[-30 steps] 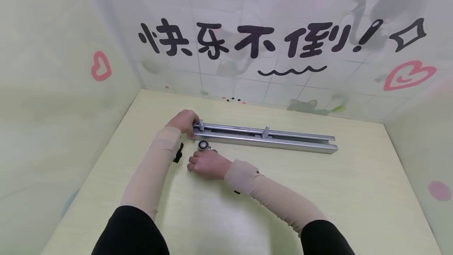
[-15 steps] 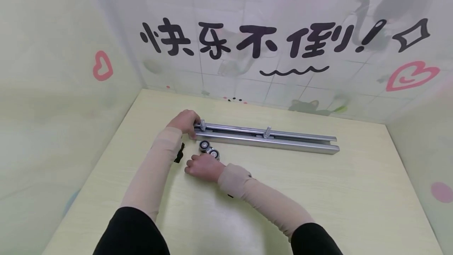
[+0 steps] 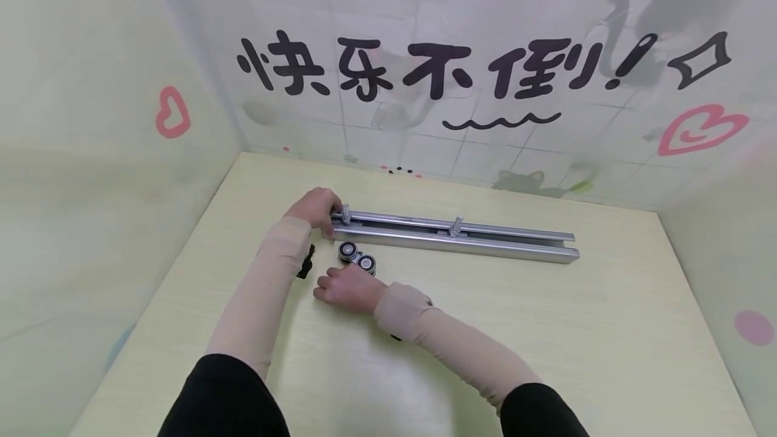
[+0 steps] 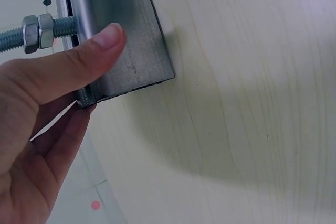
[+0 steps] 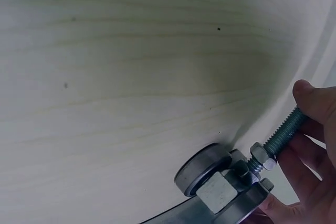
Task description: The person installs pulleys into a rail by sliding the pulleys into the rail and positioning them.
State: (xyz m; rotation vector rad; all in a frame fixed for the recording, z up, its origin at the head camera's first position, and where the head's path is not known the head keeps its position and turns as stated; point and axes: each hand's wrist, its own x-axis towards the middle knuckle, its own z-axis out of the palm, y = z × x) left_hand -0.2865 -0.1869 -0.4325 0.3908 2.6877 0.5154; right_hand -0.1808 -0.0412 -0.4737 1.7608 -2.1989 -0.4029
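A silver metal channel rail (image 3: 516, 250) lies lengthwise on the table, its slot upward. Two threaded bolts stick up from the slot, one bolt (image 3: 456, 226) near the middle and another beside my left hand (image 3: 313, 209). That hand grips the rail's left end; in the left wrist view its thumb (image 4: 107, 38) presses the metal next to a bolt with nuts (image 4: 39, 33). My right hand (image 3: 351, 288) is just in front of the rail, holding a roller trolley (image 3: 366, 263) by its threaded bolt (image 5: 286, 128). Black-rimmed wheels (image 5: 202, 169) of the trolley show, apart from the rail.
The pale wooden table (image 3: 607, 329) extends to the right and in front of the rail. A printed wall sheet (image 3: 388, 140) borders its back, and side panels stand left and right. A black strap (image 3: 306, 265) hangs by the left wrist.
My right hand has shifted slightly left and toward me, and the trolley has turned so that two of its wheels show. The left hand and the rail have stayed put.
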